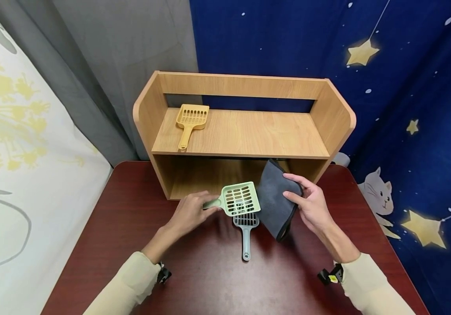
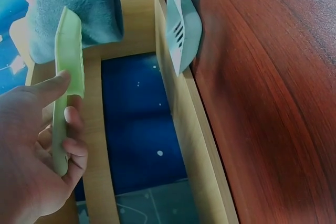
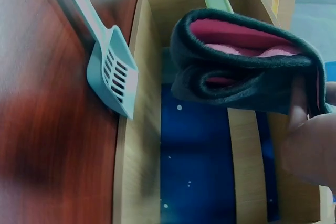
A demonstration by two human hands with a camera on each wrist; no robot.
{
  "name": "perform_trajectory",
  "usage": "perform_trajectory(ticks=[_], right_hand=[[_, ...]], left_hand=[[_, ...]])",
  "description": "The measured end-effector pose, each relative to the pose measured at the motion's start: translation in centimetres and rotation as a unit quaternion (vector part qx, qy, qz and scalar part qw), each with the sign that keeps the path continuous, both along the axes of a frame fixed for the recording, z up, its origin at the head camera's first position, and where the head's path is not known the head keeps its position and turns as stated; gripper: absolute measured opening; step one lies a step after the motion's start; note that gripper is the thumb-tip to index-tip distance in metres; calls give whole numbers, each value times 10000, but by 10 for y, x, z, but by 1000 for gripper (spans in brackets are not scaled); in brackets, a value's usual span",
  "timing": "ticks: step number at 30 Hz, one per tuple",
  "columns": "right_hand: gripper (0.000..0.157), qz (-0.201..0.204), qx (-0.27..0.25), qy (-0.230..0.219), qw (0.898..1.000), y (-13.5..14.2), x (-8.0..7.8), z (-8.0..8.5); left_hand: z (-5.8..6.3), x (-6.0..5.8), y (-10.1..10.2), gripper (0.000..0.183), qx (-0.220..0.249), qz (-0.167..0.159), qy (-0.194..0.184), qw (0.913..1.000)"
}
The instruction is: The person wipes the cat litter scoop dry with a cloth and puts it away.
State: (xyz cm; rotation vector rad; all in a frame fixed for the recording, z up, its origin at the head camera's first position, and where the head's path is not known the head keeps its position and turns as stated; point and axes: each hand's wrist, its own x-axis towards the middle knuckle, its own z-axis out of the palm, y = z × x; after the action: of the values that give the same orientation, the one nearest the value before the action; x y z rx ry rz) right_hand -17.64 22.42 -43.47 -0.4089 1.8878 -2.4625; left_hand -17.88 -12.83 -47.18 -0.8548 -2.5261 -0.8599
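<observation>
My left hand (image 1: 194, 212) grips a light green slotted litter scoop (image 1: 242, 199) by its handle, held up over the table. In the left wrist view the thumb and fingers wrap that handle. My right hand (image 1: 309, 201) pinches a folded dark grey cloth (image 1: 274, 199) at its right edge; pink inner layers (image 3: 236, 38) show in the right wrist view. Scoop and cloth are side by side, close together in the head view. Below them a blue-grey litter scoop (image 1: 246, 236) lies on the table, its head partly hidden by the green one.
A wooden two-tier shelf (image 1: 241, 131) stands at the back of the dark red table (image 1: 194, 280). On its upper tier, at the left, lies a yellow litter scoop (image 1: 192, 118). Grey and star-printed blue curtains (image 1: 272, 39) hang behind.
</observation>
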Motion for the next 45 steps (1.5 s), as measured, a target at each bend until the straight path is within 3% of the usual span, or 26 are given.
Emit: perform_trajectory(ticks=[4, 12, 14, 21, 23, 30, 40, 45], right_hand=[[46, -323, 1057, 478, 9927, -3, 0, 4], [42, -359, 2425, 1272, 9611, -21, 0, 9], [41, -382, 2784, 1427, 9490, -29, -1, 8], [42, -437, 4207, 1645, 8911, -68, -1, 1], [41, -422, 4335, 1666, 8846, -77, 0, -1], [39, -584, 4136, 1817, 8902, -92, -1, -2], [41, -629, 4752, 2217, 8492, -71, -7, -9], [42, -786, 4778, 2301, 8441, -58, -10, -3]], left_hand=[[1, 0, 2, 32, -101, 3, 27, 9999], [2, 0, 12, 30, -382, -77, -99, 9992], [3, 0, 16, 30, -488, -103, -93, 9987], [4, 2, 31, 30, -768, -6, -31, 9970], [3, 2, 36, 28, -827, 6, -86, 9965], [2, 3, 44, 28, -820, 28, -209, 9964], [-1, 3, 38, 30, -590, 14, -101, 9982], [-2, 1, 34, 33, -532, 22, -178, 9984]])
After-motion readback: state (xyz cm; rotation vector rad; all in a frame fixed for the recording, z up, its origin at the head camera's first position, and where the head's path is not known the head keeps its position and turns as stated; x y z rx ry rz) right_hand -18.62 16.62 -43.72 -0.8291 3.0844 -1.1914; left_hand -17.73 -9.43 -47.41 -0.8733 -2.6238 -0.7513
